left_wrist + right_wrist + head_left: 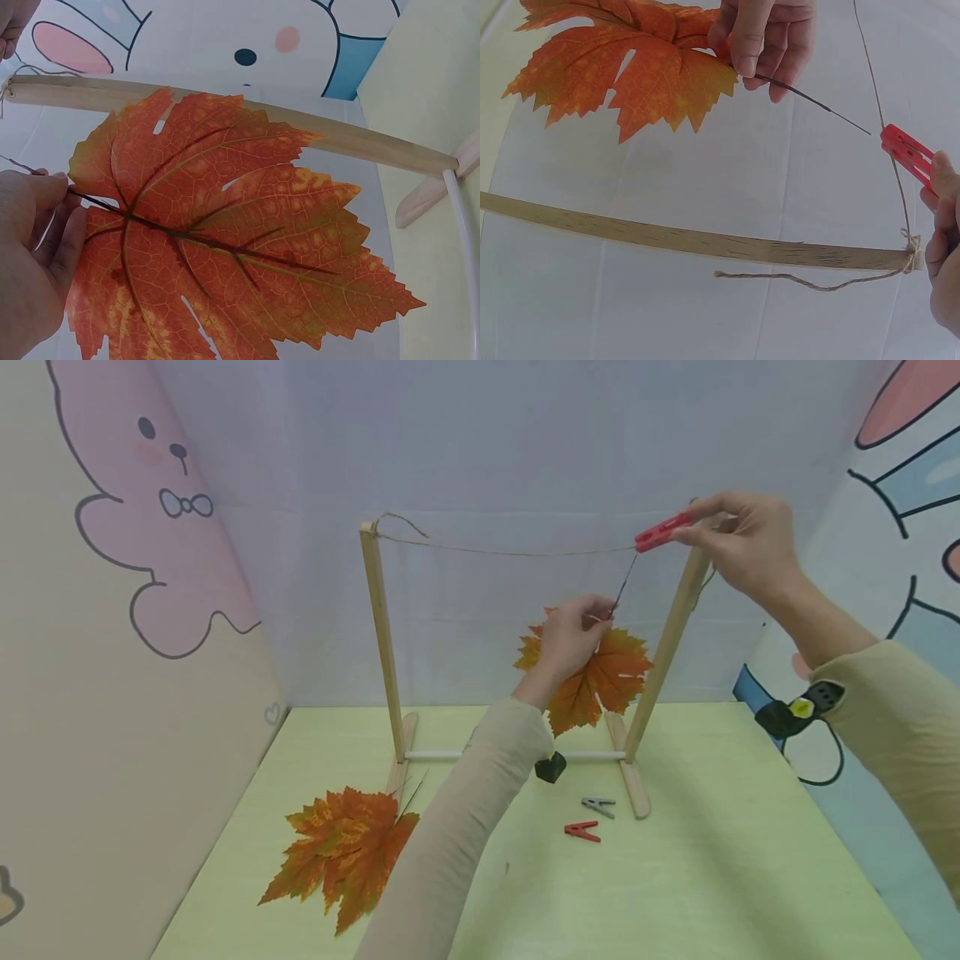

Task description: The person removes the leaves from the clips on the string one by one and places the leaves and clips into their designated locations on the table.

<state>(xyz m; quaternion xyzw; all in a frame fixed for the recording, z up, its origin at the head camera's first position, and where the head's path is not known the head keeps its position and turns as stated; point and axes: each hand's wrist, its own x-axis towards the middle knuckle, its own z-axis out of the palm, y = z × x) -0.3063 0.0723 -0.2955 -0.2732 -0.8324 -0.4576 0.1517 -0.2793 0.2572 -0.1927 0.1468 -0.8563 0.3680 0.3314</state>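
My left hand (573,633) pinches the dark stem of an orange maple leaf (225,232) close to the blade, and the leaf hangs below the string. Up at the right part of the twine (510,554), my right hand (746,539) grips a red clothespin (662,532) by its handle end. In the right wrist view the clothespin's tip is at the twine, and the free end of the leaf stem (817,103) points toward it with a small gap between. Whether the clothespin's tips are spread cannot be told.
The twine is tied between two wooden posts (382,643) joined by a white rod (435,755). On the table, more maple leaves (348,852) lie at the left. A grey clothespin (597,806) and a second red clothespin (582,832) lie in front of the frame.
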